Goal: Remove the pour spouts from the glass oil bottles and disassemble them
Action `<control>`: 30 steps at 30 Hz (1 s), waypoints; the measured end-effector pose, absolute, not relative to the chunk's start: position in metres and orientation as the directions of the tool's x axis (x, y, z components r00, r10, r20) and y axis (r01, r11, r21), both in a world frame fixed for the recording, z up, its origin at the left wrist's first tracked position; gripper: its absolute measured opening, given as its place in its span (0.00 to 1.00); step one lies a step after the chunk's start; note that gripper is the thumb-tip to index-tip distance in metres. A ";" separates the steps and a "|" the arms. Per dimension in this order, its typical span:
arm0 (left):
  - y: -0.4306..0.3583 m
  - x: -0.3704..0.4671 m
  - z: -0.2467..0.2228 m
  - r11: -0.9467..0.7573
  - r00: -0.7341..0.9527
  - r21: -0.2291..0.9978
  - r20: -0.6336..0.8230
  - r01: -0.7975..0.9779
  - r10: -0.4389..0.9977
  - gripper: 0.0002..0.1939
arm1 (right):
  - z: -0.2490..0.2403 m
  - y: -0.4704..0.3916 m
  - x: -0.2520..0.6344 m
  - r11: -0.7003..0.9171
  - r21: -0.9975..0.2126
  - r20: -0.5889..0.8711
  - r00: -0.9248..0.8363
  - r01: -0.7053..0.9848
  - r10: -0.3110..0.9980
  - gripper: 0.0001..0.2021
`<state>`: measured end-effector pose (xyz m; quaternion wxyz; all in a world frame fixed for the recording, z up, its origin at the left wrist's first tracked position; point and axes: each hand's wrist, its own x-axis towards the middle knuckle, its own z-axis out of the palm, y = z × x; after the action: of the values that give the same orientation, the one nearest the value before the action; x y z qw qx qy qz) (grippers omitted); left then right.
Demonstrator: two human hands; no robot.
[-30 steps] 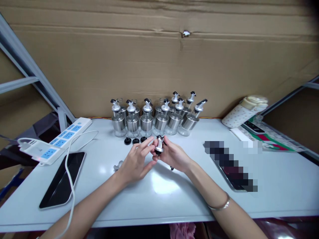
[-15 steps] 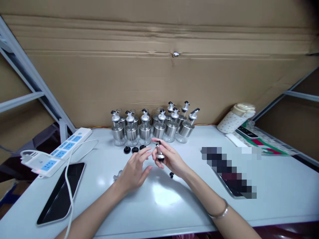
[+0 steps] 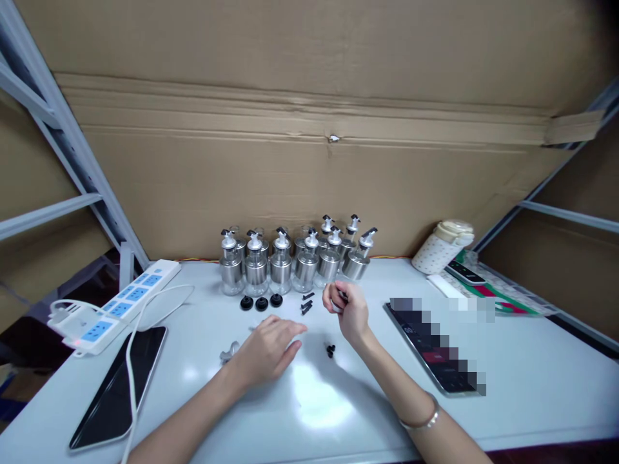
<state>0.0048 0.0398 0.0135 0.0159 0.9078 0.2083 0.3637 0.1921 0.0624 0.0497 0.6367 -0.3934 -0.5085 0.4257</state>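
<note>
In front of bottles [image 3: 280, 269], mostly hidden pourer [image 3: 343, 297] clasped in curled grip of right hand [image 3: 355, 314]; left hand [image 3: 271, 349] spread, empty; pourer best held steady.

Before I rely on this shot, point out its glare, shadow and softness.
In the head view, glare whitens the middle of the table near its front; in the head view, a soft shadow lies beside the right forearm; in the head view, the small black parts look soft, and blocky pixels mask part of the dark device at right.
</note>
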 end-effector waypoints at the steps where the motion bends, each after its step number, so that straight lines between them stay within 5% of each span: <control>1: 0.038 0.006 0.012 -0.924 0.675 0.162 0.641 0.347 0.366 0.10 | 0.056 0.063 0.193 0.371 -0.924 0.358 0.135 -0.090 0.924 0.20; 4: 0.032 0.011 0.004 -0.944 0.757 0.098 0.573 0.315 0.312 0.12 | 0.086 0.074 0.192 0.462 -0.884 0.467 0.162 0.072 0.869 0.20; 7: 0.023 0.015 0.000 -0.929 0.824 0.120 0.432 0.349 0.366 0.11 | 0.128 0.100 0.190 0.486 -0.673 0.653 0.139 0.557 0.745 0.21; 11: 0.007 0.022 0.003 -0.899 0.886 0.192 0.179 0.395 0.427 0.07 | 0.177 0.151 0.185 0.175 -0.341 0.574 0.058 0.924 0.817 0.16; 16: 0.001 0.028 0.001 -0.860 0.883 0.277 0.072 0.428 0.463 0.06 | 0.190 0.202 0.179 -0.004 -0.084 0.211 0.022 0.996 0.977 0.25; 22: 0.001 0.031 -0.006 -0.626 0.841 0.691 0.049 0.361 0.539 0.24 | 0.171 0.231 0.174 -0.054 -0.065 0.037 0.056 0.996 0.998 0.26; 26: -0.003 0.032 -0.003 -0.306 0.789 0.907 -0.044 0.288 0.613 0.32 | 0.163 0.236 0.177 -0.075 -0.086 0.029 0.077 0.994 0.997 0.22; 30: -0.002 0.034 0.001 -0.094 0.710 0.970 -0.097 0.225 0.698 0.32 | 0.166 0.229 0.181 -0.085 -0.134 0.126 0.102 0.987 0.987 0.24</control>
<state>0.0343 -0.0019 0.0012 0.5898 0.7120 0.3241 0.2003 0.1808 0.2289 0.1661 0.0924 -0.7364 -0.6702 -0.0016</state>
